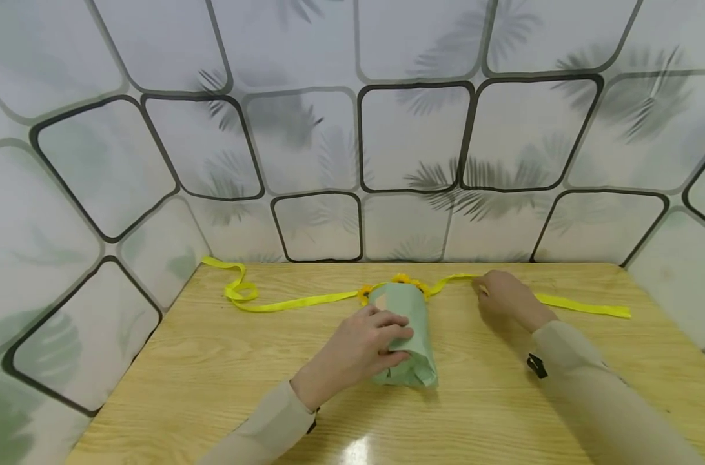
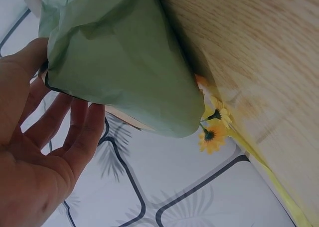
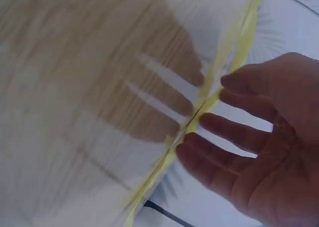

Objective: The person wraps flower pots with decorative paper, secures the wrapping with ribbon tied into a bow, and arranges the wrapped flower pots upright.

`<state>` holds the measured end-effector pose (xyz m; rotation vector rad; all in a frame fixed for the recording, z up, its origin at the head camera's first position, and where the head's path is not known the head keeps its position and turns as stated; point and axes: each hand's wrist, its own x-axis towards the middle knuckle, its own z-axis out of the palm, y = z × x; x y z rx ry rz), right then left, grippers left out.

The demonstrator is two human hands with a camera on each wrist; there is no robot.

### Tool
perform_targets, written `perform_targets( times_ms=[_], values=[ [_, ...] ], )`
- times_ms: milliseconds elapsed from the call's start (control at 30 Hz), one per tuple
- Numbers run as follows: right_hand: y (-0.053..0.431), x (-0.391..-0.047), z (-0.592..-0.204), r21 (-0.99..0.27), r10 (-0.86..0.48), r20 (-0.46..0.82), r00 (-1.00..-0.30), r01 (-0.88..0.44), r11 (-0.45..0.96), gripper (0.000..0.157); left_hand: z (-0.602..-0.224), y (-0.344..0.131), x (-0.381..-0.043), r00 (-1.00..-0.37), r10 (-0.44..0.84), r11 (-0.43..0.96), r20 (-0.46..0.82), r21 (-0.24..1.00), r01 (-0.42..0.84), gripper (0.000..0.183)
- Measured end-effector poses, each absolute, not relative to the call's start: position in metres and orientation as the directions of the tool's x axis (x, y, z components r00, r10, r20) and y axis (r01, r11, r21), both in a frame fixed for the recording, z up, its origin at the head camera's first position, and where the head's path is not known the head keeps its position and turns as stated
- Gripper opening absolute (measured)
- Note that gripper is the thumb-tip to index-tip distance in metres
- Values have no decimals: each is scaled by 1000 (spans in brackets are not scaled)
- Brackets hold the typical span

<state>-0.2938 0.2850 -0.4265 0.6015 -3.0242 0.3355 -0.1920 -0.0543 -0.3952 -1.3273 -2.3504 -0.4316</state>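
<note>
A small bouquet wrapped in pale green paper (image 1: 416, 316) lies on the table with orange-yellow flowers (image 1: 403, 279) at its far end. Across the paper rests my left hand (image 1: 367, 342), fingers loosely bent over its upper side; in the left wrist view the thumb (image 2: 32, 55) is at the paper's folded edge. A yellow ribbon (image 1: 306, 301) runs sideways past the flowers. Further right, my right hand (image 1: 509, 297) pinches the ribbon near its straight end. The right wrist view shows thumb and index fingertips (image 3: 225, 82) close together at the ribbon, other fingers spread beside it.
The ribbon's left end lies in loose curls near the table's far left corner. A light wooden table (image 1: 242, 368) bears everything. Behind and at both sides stands a pale patterned cloth backdrop (image 1: 416, 139) that meets the table's far edge.
</note>
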Motion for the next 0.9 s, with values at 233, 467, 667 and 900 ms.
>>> perform_targets(
  times_ms=[233,467,667,900],
  values=[
    [299,-282,-426,-187,-356,80,-931,-365,912,32,-395,-53,-192,-484,737,510,472,83,856,31],
    [305,-269,-424,-202,-336,104,-936,-350,915,21,-396,-54,-193,-496,731,502,469,123,856,34],
    [252,-237,-406,-623,-282,-7,-959,-217,751,48,-395,-54,-194,-685,636,525,356,450,722,34],
    [185,-208,-394,-878,-291,-302,-908,145,457,95,-400,-48,-195,-899,314,427,306,800,422,15]
  ],
)
